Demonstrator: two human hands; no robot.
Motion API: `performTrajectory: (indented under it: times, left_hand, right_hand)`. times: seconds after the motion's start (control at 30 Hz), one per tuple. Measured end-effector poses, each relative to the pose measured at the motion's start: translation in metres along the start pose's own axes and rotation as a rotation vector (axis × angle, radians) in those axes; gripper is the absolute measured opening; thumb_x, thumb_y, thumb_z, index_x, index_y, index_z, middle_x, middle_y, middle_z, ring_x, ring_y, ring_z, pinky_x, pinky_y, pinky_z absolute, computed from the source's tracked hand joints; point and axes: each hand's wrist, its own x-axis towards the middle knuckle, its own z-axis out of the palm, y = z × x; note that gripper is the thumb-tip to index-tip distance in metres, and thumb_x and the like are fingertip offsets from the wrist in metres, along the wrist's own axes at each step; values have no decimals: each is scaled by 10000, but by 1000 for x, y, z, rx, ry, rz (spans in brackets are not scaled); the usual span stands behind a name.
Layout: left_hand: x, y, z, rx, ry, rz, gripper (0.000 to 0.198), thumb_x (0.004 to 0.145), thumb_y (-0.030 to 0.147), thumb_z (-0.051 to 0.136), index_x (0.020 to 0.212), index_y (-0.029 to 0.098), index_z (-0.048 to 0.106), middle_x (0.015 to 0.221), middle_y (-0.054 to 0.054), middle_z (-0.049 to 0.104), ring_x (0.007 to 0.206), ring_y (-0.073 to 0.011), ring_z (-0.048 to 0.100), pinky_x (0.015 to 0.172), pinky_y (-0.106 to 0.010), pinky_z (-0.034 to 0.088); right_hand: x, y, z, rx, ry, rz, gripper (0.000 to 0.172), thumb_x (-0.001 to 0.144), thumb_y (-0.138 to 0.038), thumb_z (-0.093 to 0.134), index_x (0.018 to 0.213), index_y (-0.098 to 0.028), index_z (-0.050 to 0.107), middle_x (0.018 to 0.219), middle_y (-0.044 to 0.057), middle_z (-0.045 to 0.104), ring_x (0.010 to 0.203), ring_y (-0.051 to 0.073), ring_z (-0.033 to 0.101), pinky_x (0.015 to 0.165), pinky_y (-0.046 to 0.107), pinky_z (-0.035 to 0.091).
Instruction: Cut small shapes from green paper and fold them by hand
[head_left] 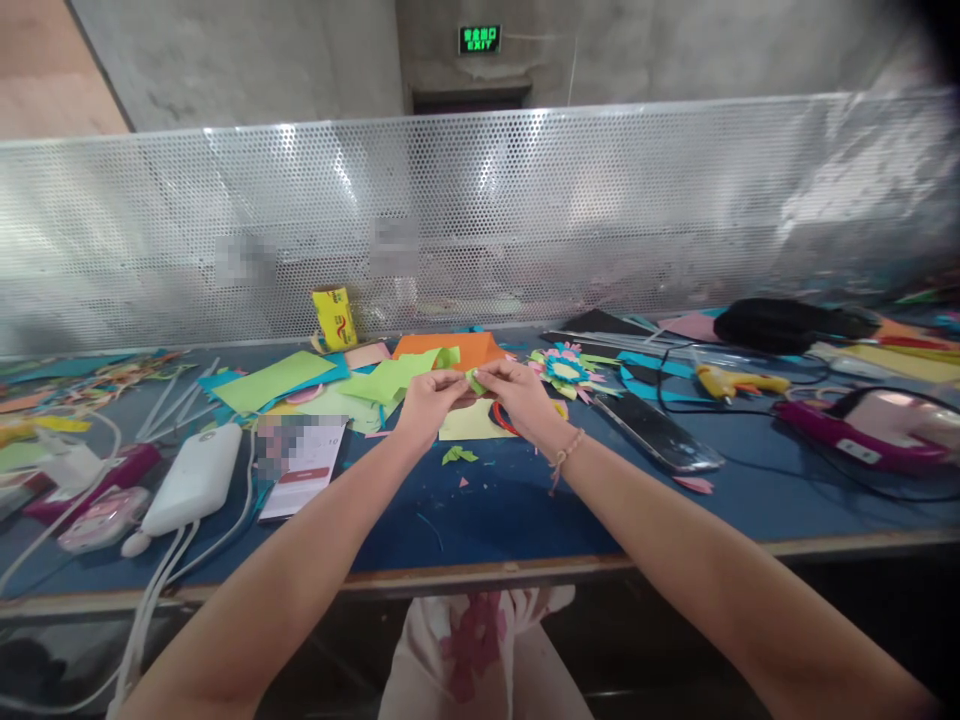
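My left hand and my right hand meet over the middle of the table, fingers pinched together. Between their fingertips is a small piece of green paper, mostly hidden by the fingers. A pale yellow sheet lies under the hands, and something with red handles shows partly behind the right hand. Nearer to me lies a folded green paper scrap. Right of the right hand sits a paper flower in blue, cream and pink. Green sheets and an orange sheet spread behind the hands.
A phone with a lit screen, a white power bank and cables are on the left. On the right are a dark phone, a yellow glue gun and a purple power strip. A perforated metal screen closes the back.
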Motion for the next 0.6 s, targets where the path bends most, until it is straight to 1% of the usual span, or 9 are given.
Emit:
performTrajectory:
  times: [0.07, 0.13, 0.2, 0.27, 0.33, 0.4, 0.47, 0.53, 0.6]
  left_hand:
    - [-1, 0, 2, -15, 11, -21, 196, 580, 228, 691, 702, 93, 621, 633, -32, 630, 611, -119, 610, 732, -320, 502]
    - [-1, 0, 3, -23, 51, -38, 160, 580, 187, 684, 682, 90, 608, 603, -25, 620, 591, -114, 605, 734, -322, 500]
    - [-1, -1, 3, -37, 91, -42, 133, 583, 155, 674, 670, 87, 599, 594, -27, 617, 591, -112, 604, 749, -323, 496]
    - [0, -2, 2, -63, 108, -34, 124, 588, 134, 664, 679, 83, 597, 622, -42, 628, 621, -114, 610, 775, -322, 488]
    - [1, -3, 1, -103, 113, -24, 132, 599, 129, 656, 708, 83, 597, 664, -53, 639, 650, -116, 614, 793, -325, 483]
    - [2, -5, 0, -132, 134, -11, 152, 610, 142, 654, 740, 91, 593, 687, -50, 642, 656, -115, 615, 795, -331, 484]
    - [2, -5, 1, -123, 151, -1, 174, 615, 165, 661, 757, 98, 588, 692, -46, 642, 662, -119, 618, 795, -337, 484]
    - [2, -6, 2, -90, 149, 9, 199, 614, 196, 672, 766, 100, 584, 700, -48, 643, 674, -124, 620, 796, -340, 483]
    - [2, -6, 3, -52, 146, 26, 228, 614, 232, 679, 771, 99, 580, 713, -54, 643, 683, -126, 619, 792, -343, 483]
  right_hand:
    - [1, 0, -1, -89, -15, -21, 200, 687, -348, 593, 699, -148, 599, 648, 17, 598, 606, 112, 555, 629, 278, 474]
    - [1, 1, -2, -235, -13, -88, 187, 713, -326, 567, 747, -147, 609, 691, 37, 613, 637, 130, 564, 643, 294, 471]
    - [1, 2, -2, -365, 26, -203, 177, 728, -286, 550, 832, -156, 609, 815, 67, 623, 709, 150, 574, 664, 305, 472]
    - [0, 2, -1, -480, 48, -339, 189, 733, -247, 540, 893, -173, 607, 929, 86, 604, 798, 170, 569, 689, 314, 471]
    - [-2, 2, 0, -590, 25, -433, 184, 738, -230, 534, 893, -184, 623, 937, 91, 601, 848, 189, 559, 720, 327, 461]
    - [-3, 2, 1, -670, -17, -465, 177, 750, -229, 526, 879, -197, 643, 882, 79, 624, 846, 196, 562, 751, 340, 444]
    - [-4, 1, 1, -701, -36, -462, 186, 772, -233, 501, 874, -216, 656, 851, 61, 648, 813, 189, 573, 757, 339, 433]
    - [-3, 0, 0, -719, -41, -447, 213, 799, -236, 461, 841, -221, 669, 813, 47, 665, 761, 181, 582, 728, 324, 427]
    - [-3, 0, -2, -753, -38, -405, 237, 806, -245, 445, 790, -209, 678, 757, 45, 671, 698, 177, 583, 666, 305, 420]
